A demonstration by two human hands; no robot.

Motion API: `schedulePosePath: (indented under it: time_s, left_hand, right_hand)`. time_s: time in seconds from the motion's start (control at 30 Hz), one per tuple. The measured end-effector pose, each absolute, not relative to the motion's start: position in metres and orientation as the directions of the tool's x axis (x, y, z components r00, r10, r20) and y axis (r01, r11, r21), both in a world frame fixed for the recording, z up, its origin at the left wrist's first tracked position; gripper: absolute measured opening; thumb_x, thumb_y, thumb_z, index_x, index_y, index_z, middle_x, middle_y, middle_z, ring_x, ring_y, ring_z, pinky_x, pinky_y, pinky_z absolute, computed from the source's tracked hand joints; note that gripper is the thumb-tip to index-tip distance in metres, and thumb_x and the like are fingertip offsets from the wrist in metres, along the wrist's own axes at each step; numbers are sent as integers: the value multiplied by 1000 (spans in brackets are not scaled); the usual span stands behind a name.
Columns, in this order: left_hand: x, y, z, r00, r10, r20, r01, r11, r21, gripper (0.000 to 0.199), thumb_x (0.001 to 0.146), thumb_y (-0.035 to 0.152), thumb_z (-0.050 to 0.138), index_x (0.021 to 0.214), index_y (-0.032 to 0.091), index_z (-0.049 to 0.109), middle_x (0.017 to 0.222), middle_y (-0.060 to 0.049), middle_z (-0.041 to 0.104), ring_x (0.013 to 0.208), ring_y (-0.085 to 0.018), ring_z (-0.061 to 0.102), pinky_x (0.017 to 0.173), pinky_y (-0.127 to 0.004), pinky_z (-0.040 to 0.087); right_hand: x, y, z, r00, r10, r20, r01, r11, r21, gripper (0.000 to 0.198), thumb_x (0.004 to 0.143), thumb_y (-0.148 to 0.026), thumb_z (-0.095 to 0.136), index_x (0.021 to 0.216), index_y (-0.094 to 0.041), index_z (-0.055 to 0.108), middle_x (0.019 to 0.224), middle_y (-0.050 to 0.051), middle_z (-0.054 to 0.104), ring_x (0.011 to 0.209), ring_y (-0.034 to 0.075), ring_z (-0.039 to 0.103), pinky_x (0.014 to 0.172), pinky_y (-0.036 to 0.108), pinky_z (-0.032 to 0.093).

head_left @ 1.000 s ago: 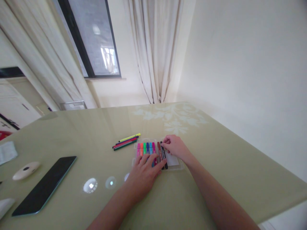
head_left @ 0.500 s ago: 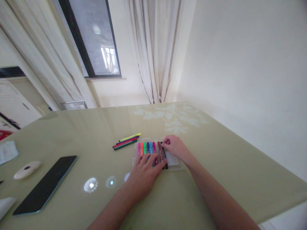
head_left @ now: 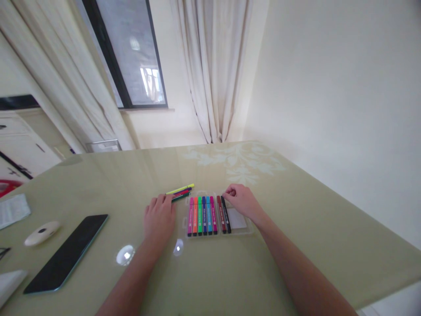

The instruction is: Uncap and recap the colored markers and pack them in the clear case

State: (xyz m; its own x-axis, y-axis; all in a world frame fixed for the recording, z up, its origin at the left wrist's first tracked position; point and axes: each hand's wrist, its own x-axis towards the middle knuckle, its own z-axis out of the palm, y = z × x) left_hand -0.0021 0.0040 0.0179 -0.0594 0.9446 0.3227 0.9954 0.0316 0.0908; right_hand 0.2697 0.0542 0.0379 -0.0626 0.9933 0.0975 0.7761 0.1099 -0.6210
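A clear plastic case [head_left: 245, 232] lies unfolded on the table, with a row of coloured markers [head_left: 200, 216] in its left half. In its right half are a dark red marker [head_left: 221, 213] and a black marker [head_left: 226, 216], side by side. My right hand [head_left: 242, 201] pinches at the black marker's top end with thumb and forefinger. Left of the case, my left hand [head_left: 160, 219] is closed over the near ends of several loose markers [head_left: 184, 191]: yellow, dark purple, red and green. Its fingertips partly hide what they grip.
To the left lie a black tablet [head_left: 67, 252], a cream oval object [head_left: 42, 232], a folded pale cloth or tissue [head_left: 13, 210] and a white object [head_left: 9, 283] cut off by the frame. A wall [head_left: 335, 96] runs along the table's right side.
My left hand has moved off the case to the left, onto the loose markers, uncovering the row of coloured ones. My right hand stays at the black marker's top end.
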Motion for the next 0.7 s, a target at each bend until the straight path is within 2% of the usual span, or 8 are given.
schedulePosePath:
  time_s: [0.1,0.27,0.7]
  left_hand:
    - [-7,6,14,-90,957,274,996,83,38,28,101,27,46,121,19,64,117,-11,67,110,-29,59,88,-41,48]
    - [-5,5,12,-118,952,284,992,127,-14,30,101,30,47,123,17,63,115,-11,66,110,-29,58,89,-40,47]
    - [-10,5,17,-169,951,261,981,187,-45,30,102,28,42,119,18,65,111,-12,63,107,-30,59,85,-41,47]
  right_hand:
    - [269,54,38,-55,994,98,765,105,-636,9,87,-23,68,79,-18,72,79,4,74,73,16,65,66,26,41]
    - [270,54,37,-64,989,130,769,132,-626,9,87,-23,68,80,-18,72,79,4,74,74,16,66,67,26,41]
    - [267,52,37,-70,989,132,790,136,-598,13,88,-25,68,77,-19,71,78,4,73,73,16,64,66,27,40]
